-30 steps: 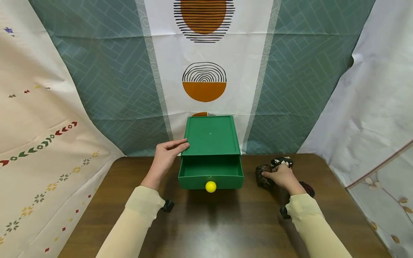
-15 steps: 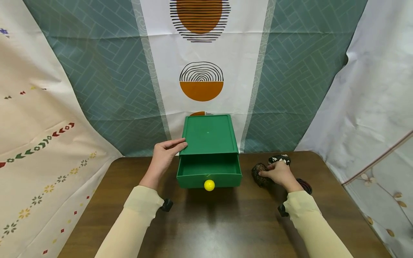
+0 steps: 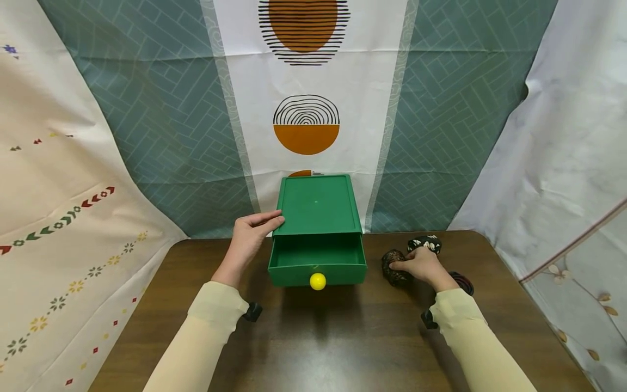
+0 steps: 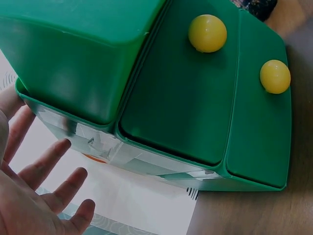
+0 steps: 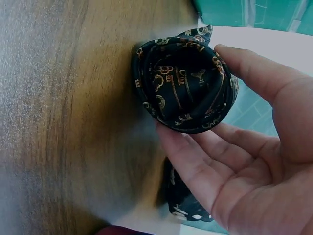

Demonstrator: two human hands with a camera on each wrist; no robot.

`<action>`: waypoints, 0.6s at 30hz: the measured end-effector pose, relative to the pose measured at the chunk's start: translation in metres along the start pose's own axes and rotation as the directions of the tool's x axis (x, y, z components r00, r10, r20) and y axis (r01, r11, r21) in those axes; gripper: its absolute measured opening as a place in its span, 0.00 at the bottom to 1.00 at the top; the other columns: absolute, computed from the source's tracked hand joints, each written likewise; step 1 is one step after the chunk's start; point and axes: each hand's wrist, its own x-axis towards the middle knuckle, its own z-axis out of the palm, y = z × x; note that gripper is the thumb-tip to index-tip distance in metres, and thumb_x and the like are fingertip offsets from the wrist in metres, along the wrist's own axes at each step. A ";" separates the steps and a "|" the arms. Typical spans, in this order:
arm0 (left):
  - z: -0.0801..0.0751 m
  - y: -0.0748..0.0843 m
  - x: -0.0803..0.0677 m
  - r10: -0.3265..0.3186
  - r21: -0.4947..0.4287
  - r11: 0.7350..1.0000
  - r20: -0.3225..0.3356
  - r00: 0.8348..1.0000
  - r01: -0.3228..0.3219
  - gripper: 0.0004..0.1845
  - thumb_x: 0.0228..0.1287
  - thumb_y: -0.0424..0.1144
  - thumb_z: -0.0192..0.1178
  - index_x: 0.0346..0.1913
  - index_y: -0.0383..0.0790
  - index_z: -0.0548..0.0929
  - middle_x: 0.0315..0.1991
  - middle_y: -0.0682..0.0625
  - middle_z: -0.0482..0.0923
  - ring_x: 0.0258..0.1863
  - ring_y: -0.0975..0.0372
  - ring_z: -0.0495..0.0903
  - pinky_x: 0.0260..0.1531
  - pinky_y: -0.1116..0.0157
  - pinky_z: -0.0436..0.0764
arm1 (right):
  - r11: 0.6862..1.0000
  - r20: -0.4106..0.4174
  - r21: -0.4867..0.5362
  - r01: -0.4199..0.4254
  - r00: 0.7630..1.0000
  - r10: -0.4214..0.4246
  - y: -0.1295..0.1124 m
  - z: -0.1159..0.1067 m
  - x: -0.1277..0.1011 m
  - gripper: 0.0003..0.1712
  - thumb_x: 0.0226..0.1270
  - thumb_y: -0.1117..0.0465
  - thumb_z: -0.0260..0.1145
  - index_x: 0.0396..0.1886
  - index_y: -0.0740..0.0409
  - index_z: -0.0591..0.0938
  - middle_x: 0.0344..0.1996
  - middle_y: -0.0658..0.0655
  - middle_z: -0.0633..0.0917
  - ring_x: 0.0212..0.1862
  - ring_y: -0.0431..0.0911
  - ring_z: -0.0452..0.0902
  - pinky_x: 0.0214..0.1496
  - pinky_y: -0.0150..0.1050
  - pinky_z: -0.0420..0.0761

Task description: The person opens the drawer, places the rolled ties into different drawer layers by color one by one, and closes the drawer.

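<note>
Right hand (image 3: 422, 265) pinches the dark rolled cloth (image 3: 394, 267) on the table (image 3: 313, 337), just right of the open green drawer (image 3: 317, 256); left hand (image 3: 250, 239), fingers spread, rests against the box side

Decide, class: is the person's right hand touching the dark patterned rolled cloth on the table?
Touching. The right wrist view shows the right hand with thumb and fingers curled round the rolled cloth, skin against fabric with no gap.

Open hand (image 4: 34, 196) beside green drawer box (image 4: 146, 83)
</note>
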 end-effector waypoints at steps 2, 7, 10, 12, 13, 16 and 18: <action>0.001 0.008 -0.004 -0.011 -0.007 1.000 0.008 1.000 0.011 0.21 0.56 0.50 0.66 0.53 0.48 0.83 0.55 0.51 0.79 0.56 0.60 0.74 0.58 0.58 0.74 | 1.000 -0.010 -0.001 0.009 1.000 -0.009 0.000 -0.002 -0.001 0.32 0.51 0.40 0.70 0.07 0.48 0.61 0.08 0.45 0.56 0.13 0.40 0.50 0.16 0.34 0.58; 0.003 0.016 -0.007 -0.021 -0.015 1.000 0.015 1.000 0.022 0.21 0.57 0.46 0.66 0.53 0.45 0.83 0.55 0.49 0.79 0.56 0.59 0.74 0.58 0.58 0.74 | 0.999 -0.041 -0.006 0.038 0.998 -0.038 -0.004 -0.012 -0.004 0.27 0.52 0.38 0.69 0.14 0.54 0.71 0.10 0.47 0.61 0.15 0.42 0.55 0.18 0.35 0.62; 0.003 0.016 -0.007 -0.024 -0.012 1.000 0.013 1.000 0.024 0.21 0.57 0.47 0.66 0.53 0.45 0.83 0.55 0.49 0.79 0.56 0.59 0.74 0.59 0.57 0.74 | 0.997 -0.085 -0.007 0.071 0.994 -0.071 -0.011 -0.022 -0.006 0.33 0.53 0.36 0.67 0.38 0.63 0.81 0.23 0.57 0.77 0.24 0.46 0.70 0.26 0.38 0.71; 0.002 0.016 -0.007 -0.025 -0.012 1.000 0.015 1.000 0.025 0.21 0.57 0.47 0.66 0.53 0.45 0.83 0.55 0.49 0.79 0.56 0.59 0.74 0.59 0.56 0.73 | 0.995 -0.127 -0.002 0.100 0.987 -0.100 -0.018 -0.028 -0.008 0.42 0.54 0.35 0.66 0.55 0.66 0.77 0.39 0.64 0.82 0.37 0.52 0.77 0.34 0.42 0.79; 0.002 0.016 -0.007 -0.024 -0.011 1.000 0.016 1.000 0.024 0.21 0.57 0.47 0.66 0.53 0.45 0.83 0.55 0.49 0.79 0.56 0.59 0.74 0.60 0.56 0.73 | 0.993 -0.147 0.009 0.118 0.982 -0.115 -0.022 -0.031 -0.009 0.46 0.54 0.35 0.66 0.61 0.67 0.73 0.47 0.67 0.81 0.44 0.55 0.78 0.39 0.45 0.80; 0.002 0.016 -0.007 -0.024 -0.012 1.000 0.017 1.000 0.024 0.21 0.57 0.47 0.66 0.53 0.45 0.83 0.55 0.49 0.79 0.56 0.59 0.74 0.60 0.56 0.73 | 0.984 -0.209 0.040 0.173 0.964 -0.161 -0.037 -0.040 -0.013 0.47 0.54 0.35 0.66 0.63 0.65 0.71 0.55 0.68 0.78 0.55 0.59 0.76 0.53 0.54 0.77; 0.001 0.016 -0.008 -0.024 -0.011 1.000 0.016 1.000 0.024 0.21 0.57 0.47 0.66 0.53 0.46 0.83 0.55 0.50 0.79 0.56 0.59 0.74 0.59 0.56 0.73 | 0.976 -0.249 0.059 0.208 0.950 -0.187 -0.048 -0.045 -0.016 0.47 0.54 0.36 0.66 0.63 0.64 0.71 0.56 0.67 0.78 0.55 0.59 0.76 0.55 0.56 0.75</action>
